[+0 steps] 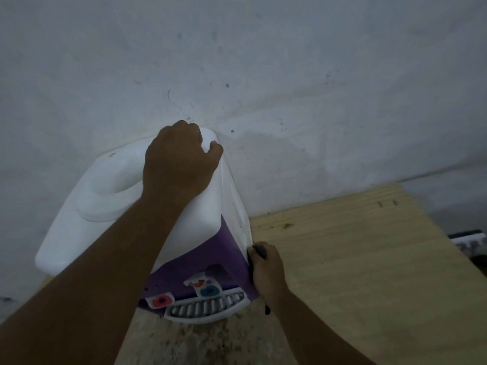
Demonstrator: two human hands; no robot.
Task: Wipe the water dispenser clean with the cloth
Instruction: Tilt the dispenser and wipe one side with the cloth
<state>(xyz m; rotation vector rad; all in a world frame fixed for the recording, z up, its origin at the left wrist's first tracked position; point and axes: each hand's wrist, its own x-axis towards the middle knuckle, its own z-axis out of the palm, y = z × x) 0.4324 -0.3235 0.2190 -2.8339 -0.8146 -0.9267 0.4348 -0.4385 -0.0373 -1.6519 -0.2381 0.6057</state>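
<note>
Water dispenser: white top, purple front, standing on the light wood surface with its back against the white wall. I use the dispenser as landmark for everything.

Left hands entry: left hand sits on the dispenser's top, at the rear right corner. Fingers are curled over the back edge and the thumb hooks the right edge, so it grips the dispenser body. The forearm crosses the top from the near left.

Right hands entry: right hand is against the dispenser's right side, low down by the front right edge. Its fingers are curled round the cloth, which is dark and bunched. The cloth touches the white side panel, and a dark end of it hangs below the wrist. I cannot tell how much cloth is inside the fist.

On the dispenser's top, left of the left hand, is a round recess. At the bottom of the front are the red tap, the blue tap and, under them, the white slotted drip tray.

The wall behind the dispenser has dark specks. The surface in front of the dispenser looks stained and speckled. Far right of the dispenser, at the surface's edge, is a dark-and-white object, too cropped to identify.
</note>
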